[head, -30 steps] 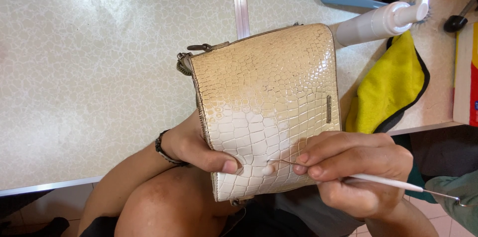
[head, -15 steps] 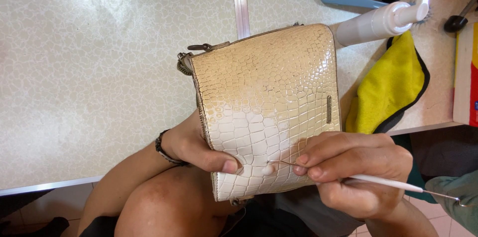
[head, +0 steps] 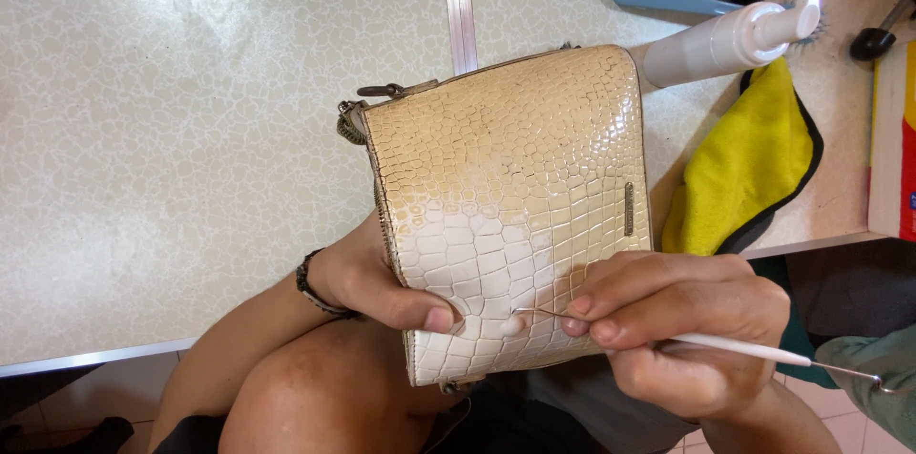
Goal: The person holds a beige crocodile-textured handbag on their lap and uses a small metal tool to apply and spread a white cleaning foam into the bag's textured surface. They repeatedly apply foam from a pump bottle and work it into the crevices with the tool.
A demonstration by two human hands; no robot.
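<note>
While your left hand (head: 382,287) clasps the cream handbag (head: 506,206) at the surface's near edge, your right hand (head: 682,320) pinches a thin white tool (head: 735,347) pointing left at it.

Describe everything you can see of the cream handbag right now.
The handbag is a glossy, cream to beige purse embossed with a crocodile-scale pattern, paler toward its lower end. A small metal plate sits near its right edge, and a zipper pull and hardware show at its upper left corner. It is held above the pale table edge, over the person's lap. The left hand grips its lower left edge, thumb on the face. The right hand holds a thin white-handled tool whose wire tip meets a small pale blob on the surface.
</note>
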